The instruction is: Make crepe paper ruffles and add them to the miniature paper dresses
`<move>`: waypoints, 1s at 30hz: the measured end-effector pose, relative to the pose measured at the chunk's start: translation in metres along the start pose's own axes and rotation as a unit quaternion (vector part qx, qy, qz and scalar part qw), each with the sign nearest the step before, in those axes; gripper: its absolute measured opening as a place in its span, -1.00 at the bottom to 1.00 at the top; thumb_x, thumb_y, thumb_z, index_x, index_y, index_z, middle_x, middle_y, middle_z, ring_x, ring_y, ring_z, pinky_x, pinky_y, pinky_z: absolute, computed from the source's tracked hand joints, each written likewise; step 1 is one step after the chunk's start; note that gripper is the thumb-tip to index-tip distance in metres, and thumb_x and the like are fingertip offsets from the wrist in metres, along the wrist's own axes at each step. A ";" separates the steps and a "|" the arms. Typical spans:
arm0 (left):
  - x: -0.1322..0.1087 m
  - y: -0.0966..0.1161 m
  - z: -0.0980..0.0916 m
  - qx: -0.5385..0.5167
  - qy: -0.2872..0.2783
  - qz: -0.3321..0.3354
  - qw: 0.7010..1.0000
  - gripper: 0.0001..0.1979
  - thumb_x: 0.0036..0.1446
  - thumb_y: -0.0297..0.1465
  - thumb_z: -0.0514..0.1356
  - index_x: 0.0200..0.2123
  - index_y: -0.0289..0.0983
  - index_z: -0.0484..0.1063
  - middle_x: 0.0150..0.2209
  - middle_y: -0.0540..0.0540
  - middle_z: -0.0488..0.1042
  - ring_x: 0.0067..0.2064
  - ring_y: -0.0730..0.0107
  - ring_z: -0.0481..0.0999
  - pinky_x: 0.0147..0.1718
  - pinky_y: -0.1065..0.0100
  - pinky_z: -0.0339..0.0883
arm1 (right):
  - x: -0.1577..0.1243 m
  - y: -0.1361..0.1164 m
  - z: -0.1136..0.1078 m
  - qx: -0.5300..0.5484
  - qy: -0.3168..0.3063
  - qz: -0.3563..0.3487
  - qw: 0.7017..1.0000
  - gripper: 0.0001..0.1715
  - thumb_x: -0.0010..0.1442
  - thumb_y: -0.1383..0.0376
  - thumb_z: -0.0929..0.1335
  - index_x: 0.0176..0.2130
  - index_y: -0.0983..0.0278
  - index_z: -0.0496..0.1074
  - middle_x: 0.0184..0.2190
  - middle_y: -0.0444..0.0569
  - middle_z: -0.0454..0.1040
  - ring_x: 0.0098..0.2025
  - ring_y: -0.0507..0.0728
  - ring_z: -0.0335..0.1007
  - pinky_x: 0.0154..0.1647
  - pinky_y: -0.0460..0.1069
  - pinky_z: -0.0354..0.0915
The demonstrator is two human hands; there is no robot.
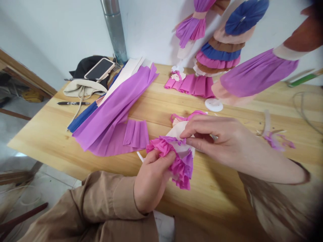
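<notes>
My left hand is closed round a small ruffled crepe-paper piece in pink, purple and cream, held just above the wooden table. My right hand pinches the cream upper part of the same piece between thumb and fingers. A thin white stick pokes out by my left fingers.
Long purple, blue and cream crepe sheets lie at the left, with a folded purple scrap. A pleated pink strip and a white disc lie behind. Finished ruffled paper figures stand at the back. Phone, pen, bag far left.
</notes>
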State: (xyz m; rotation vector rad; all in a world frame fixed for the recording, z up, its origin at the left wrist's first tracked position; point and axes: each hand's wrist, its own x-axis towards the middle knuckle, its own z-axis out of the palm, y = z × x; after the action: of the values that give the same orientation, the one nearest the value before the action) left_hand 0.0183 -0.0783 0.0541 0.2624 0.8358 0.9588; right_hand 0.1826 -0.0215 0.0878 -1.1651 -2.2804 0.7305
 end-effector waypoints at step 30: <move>-0.002 0.000 0.000 -0.027 -0.029 0.005 0.999 -0.86 0.12 -0.49 0.19 -0.36 -0.22 0.57 -0.30 -0.05 0.58 0.06 0.15 0.53 0.15 0.13 0.34 | -0.004 -0.012 0.004 -0.033 0.055 0.001 0.998 -0.79 0.26 0.37 0.32 -0.40 0.22 0.47 -0.52 -0.09 0.45 -0.48 0.07 0.36 -0.45 0.00 0.22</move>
State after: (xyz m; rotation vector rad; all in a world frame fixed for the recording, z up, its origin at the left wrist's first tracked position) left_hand 0.0181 -0.0798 0.0549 0.2461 0.7547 0.9775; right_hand 0.1753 -0.0313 0.0921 -1.2066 -2.2271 0.5796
